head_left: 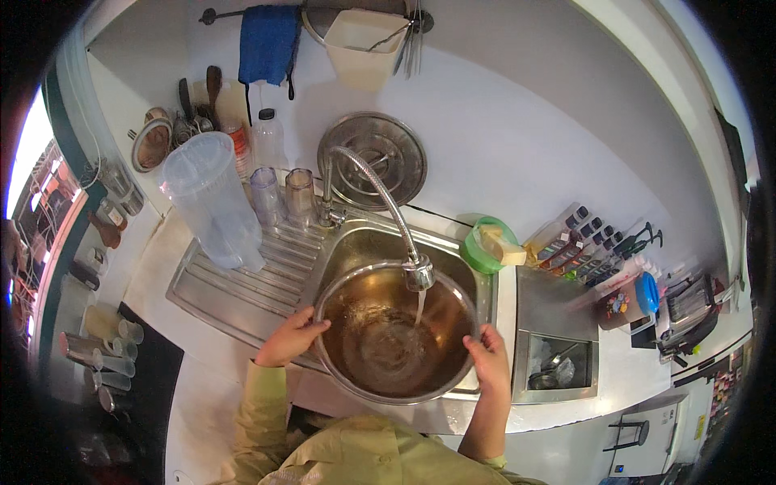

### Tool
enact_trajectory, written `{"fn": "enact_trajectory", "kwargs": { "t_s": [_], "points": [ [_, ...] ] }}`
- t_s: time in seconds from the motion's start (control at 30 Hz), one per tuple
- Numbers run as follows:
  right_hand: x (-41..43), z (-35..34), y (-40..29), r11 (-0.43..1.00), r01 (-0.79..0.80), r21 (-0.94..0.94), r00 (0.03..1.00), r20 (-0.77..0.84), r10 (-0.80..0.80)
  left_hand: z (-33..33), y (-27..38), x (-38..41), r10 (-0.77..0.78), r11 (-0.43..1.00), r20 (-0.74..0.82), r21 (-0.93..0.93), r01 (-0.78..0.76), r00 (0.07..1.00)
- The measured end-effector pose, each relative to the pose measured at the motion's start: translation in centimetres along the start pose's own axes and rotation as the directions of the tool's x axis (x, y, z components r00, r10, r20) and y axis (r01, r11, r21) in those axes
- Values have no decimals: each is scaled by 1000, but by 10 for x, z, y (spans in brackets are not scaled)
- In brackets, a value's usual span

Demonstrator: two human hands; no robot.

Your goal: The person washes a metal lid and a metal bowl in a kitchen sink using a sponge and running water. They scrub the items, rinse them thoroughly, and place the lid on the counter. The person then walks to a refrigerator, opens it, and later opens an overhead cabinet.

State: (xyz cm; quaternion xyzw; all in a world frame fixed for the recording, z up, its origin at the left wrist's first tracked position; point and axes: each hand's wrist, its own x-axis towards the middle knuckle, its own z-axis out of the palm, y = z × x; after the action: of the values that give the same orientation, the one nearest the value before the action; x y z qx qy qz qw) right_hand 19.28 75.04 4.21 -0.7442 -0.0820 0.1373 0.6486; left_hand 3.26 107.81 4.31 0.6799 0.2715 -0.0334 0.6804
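A large round metal bowl [388, 357] is held over the front of the stainless steel sink [357, 242]. My left hand [292, 337] grips its left rim, thumb on the inside. On the opposite rim, my right hand [490, 359] has hold in the same way. Water runs into the bowl from the head of a flexible-hose faucet [418, 274], and liquid ripples across the bottom. The bowl hides much of the sink basin.
A translucent plastic pitcher [209, 200] and two tumblers [267, 195] stand on the ribbed drainboard [242, 285]. A metal lid [373, 160] leans on the wall. Right of the sink are a green bowl with sponges [485, 245], several bottles [570, 242] and a recessed ice bin [555, 367].
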Motion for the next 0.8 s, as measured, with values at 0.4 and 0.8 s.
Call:
{"fn": "enact_trajectory", "kwargs": {
  "t_s": [0.4,0.8],
  "points": [
    [5,33,-73,536,543,-646,590,-160,-791,50,-88,143,323,940,-91,-83,-331,942],
    [-28,-32,-16,61,487,-871,202,45,-978,-28,-84,346,425,905,-560,242,-350,711]
  ]
}}
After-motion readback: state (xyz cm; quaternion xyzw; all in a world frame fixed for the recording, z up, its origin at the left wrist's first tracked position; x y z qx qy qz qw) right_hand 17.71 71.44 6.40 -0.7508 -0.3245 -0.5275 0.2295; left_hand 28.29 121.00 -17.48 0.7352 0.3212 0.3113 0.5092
